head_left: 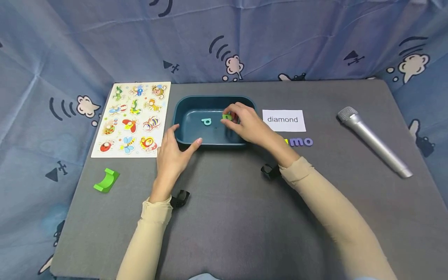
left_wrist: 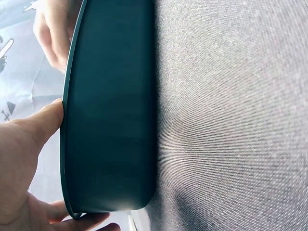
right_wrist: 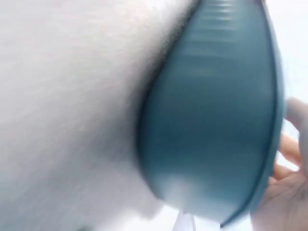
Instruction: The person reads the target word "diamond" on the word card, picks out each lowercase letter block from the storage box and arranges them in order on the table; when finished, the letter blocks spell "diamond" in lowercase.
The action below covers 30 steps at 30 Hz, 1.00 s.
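Note:
A dark teal tray [head_left: 210,143] stands on the table, and a light teal letter [head_left: 206,121] lies inside it. My left hand [head_left: 173,153] holds the tray by its left end, the thumb [left_wrist: 45,120] on the near rim and the other fingers around the corner. Over the tray's right part, my right hand [head_left: 245,122] pinches a small green letter [head_left: 226,116] between thumb and fingertips. In the right wrist view the tray's side wall [right_wrist: 211,110] covers most of the picture, and the green letter is hidden there.
Right of the tray lie a white card [head_left: 284,121] reading "diamond" and purple letters [head_left: 301,142], with a yellow one partly hidden by the right forearm. A silver microphone [head_left: 374,142] lies far right. Left are an insect sticker sheet [head_left: 131,120] and a green curved block [head_left: 106,180].

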### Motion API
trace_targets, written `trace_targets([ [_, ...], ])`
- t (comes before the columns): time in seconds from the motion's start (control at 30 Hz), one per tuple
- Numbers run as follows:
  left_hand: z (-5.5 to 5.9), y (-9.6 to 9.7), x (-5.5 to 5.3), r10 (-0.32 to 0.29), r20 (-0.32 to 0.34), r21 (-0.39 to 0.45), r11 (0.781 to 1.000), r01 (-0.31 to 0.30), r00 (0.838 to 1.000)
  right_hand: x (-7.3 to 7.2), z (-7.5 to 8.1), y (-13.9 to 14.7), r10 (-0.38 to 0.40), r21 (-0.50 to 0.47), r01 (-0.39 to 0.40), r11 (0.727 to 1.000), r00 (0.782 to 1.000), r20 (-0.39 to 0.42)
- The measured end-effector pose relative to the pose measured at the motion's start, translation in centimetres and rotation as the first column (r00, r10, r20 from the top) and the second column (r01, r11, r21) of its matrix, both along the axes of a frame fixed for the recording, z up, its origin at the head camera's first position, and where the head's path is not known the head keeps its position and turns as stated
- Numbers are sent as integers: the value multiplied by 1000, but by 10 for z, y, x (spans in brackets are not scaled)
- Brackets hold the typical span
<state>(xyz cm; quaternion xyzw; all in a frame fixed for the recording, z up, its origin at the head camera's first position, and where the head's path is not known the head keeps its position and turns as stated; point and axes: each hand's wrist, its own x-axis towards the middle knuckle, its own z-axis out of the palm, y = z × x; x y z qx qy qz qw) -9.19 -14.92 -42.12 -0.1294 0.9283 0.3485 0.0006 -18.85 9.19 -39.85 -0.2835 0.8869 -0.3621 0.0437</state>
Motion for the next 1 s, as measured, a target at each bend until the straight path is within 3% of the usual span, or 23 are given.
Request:
trace_targets([
  [0.23, 0, 1, 0, -4, 0, 4, 1000, 4, 1000, 25, 0, 44, -25, -149, 0, 989, 986, -165],
  [0.37, 0, 1, 1, -3, -2, 10, 1000, 3, 1000, 38, -3, 76, -70, -157, 30, 987, 962, -262],
  [0.53, 0, 1, 1, -3, -3, 7, 1000, 3, 1000, 50, -7, 123, -133, -115, 101, 988, 938, -320],
  [0.8, 0, 1, 1, 1, -4, 12, 1000, 0, 1000, 62, -16, 195, -253, -23, 261, 965, 904, -346],
  [1.0, 1, 1, 1, 1, 3, 10, 1000, -1, 1000, 68, -23, 223, -309, 59, 341, 938, 902, -302],
])
